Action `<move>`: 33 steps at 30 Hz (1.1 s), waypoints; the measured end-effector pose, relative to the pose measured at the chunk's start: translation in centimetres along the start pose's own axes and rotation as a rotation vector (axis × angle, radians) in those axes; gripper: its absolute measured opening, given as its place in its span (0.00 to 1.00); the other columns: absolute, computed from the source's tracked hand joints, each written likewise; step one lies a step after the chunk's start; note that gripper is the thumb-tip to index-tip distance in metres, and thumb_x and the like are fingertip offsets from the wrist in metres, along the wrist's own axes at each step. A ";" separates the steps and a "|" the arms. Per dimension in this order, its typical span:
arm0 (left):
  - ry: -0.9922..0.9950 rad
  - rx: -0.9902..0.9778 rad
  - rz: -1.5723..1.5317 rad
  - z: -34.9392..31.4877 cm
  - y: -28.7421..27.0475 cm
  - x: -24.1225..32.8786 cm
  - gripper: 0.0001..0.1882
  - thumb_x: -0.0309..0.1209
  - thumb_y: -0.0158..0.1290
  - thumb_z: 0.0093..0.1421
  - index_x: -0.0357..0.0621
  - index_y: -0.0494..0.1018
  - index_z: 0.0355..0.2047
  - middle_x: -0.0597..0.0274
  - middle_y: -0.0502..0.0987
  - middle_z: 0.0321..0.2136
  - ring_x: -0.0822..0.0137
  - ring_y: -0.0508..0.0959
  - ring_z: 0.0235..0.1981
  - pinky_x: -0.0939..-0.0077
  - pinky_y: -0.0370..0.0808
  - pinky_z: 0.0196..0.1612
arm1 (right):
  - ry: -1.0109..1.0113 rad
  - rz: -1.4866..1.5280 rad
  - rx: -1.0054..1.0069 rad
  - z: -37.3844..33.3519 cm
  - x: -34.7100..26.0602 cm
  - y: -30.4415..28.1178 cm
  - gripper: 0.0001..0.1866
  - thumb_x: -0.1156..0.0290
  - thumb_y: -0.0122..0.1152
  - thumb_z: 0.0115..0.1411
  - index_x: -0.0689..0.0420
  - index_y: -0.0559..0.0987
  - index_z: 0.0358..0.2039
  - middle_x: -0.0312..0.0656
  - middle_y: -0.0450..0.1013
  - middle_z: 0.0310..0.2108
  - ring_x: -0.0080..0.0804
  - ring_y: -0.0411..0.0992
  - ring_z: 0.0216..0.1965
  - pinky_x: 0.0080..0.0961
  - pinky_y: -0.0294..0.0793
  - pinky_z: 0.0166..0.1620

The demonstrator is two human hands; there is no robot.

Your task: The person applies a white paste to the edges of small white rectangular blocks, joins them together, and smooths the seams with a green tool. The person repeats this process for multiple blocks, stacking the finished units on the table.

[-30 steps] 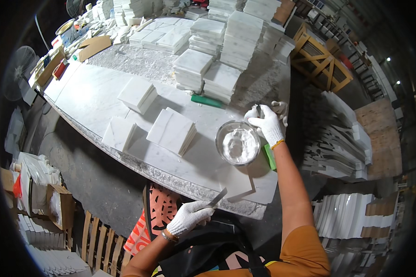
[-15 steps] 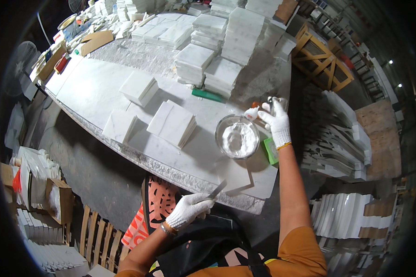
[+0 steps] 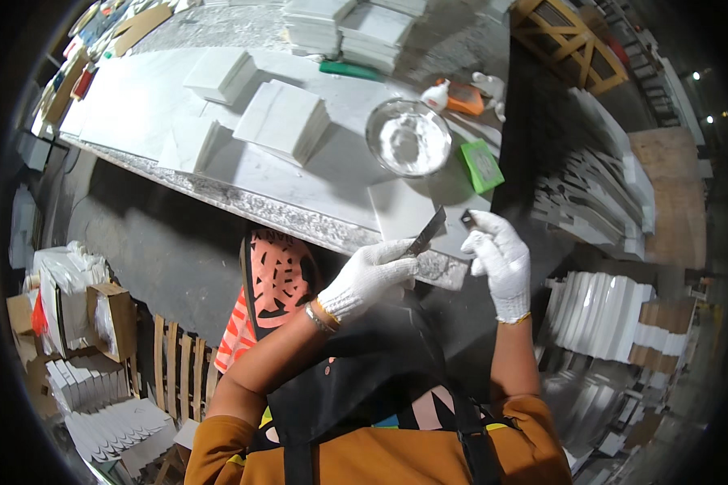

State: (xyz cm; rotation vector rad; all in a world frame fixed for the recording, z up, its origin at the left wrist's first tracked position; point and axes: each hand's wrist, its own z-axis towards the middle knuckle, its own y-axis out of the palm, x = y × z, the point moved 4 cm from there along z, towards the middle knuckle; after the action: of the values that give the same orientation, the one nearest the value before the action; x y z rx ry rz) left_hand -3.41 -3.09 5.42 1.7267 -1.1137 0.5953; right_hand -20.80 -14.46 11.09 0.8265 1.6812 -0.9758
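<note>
My left hand (image 3: 370,277), in a white knit glove, grips a flat dark-metal blade (image 3: 430,229) like a putty knife, its tip pointing up and away. My right hand (image 3: 500,263), gloved too, is pinched on a small dark piece (image 3: 466,217) too small to identify. Both hands are at the near edge of the marble-topped table (image 3: 340,217). Just beyond them lies a pale square tile (image 3: 398,207). Behind it stands a round bowl (image 3: 370,150) with white paste or powder (image 3: 408,139) inside. To its right is a green box (image 3: 482,166).
A white bottle (image 3: 435,95), an orange box (image 3: 463,99) and a crumpled white glove (image 3: 490,85) are behind the green box. Stacked marble tiles (image 3: 281,120) stand left of the bowl. Farther back lie a green bar (image 3: 349,71) and taller tile stacks (image 3: 376,34).
My right hand has come back from the far side of the bowl to the table's near edge, with a small dark piece. My left hand has moved up and right with the blade.
</note>
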 end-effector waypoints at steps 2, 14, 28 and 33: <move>-0.005 -0.026 -0.031 0.0 1.3 -0.3 0.20 0.34 0.54 0.65 0.40 0.74 0.55 0.67 0.75 0.25 0.78 0.70 0.22 0.84 0.69 0.28 | -0.003 -0.061 0.016 -1.2 0.2 0.2 0.16 0.79 0.60 0.62 0.61 0.80 0.51 0.39 0.80 0.34 0.14 0.72 0.26 0.14 0.72 0.29; -0.046 -0.042 -0.008 -0.6 4.1 -2.5 0.10 0.32 0.55 0.63 0.39 0.78 0.40 0.68 0.72 0.21 0.78 0.66 0.19 0.84 0.63 0.24 | -0.397 -0.339 0.175 -3.2 4.4 -0.1 0.18 0.80 0.59 0.61 0.58 0.80 0.52 0.48 0.81 0.36 0.33 0.80 0.32 0.26 0.79 0.35; 0.004 -0.005 0.074 -1.5 4.3 -2.5 0.13 0.33 0.57 0.63 0.39 0.78 0.45 0.68 0.75 0.22 0.79 0.69 0.21 0.84 0.66 0.25 | -0.694 -0.708 -0.004 -6.7 2.1 1.9 0.18 0.80 0.61 0.61 0.65 0.79 0.52 0.48 0.81 0.44 0.26 0.80 0.41 0.25 0.80 0.45; 0.010 -0.044 0.071 -1.9 4.4 -2.6 0.16 0.33 0.56 0.63 0.39 0.77 0.49 0.68 0.75 0.22 0.79 0.69 0.21 0.84 0.67 0.25 | -0.470 -0.458 0.082 -5.2 3.3 0.2 0.17 0.81 0.60 0.61 0.65 0.79 0.52 0.49 0.80 0.45 0.29 0.80 0.43 0.25 0.79 0.46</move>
State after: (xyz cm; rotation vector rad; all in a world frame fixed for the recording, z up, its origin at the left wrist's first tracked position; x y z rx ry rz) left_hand -8.30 -0.82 6.16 1.6507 -1.1763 0.6181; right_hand -23.65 -9.48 8.91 0.2243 1.4430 -1.4316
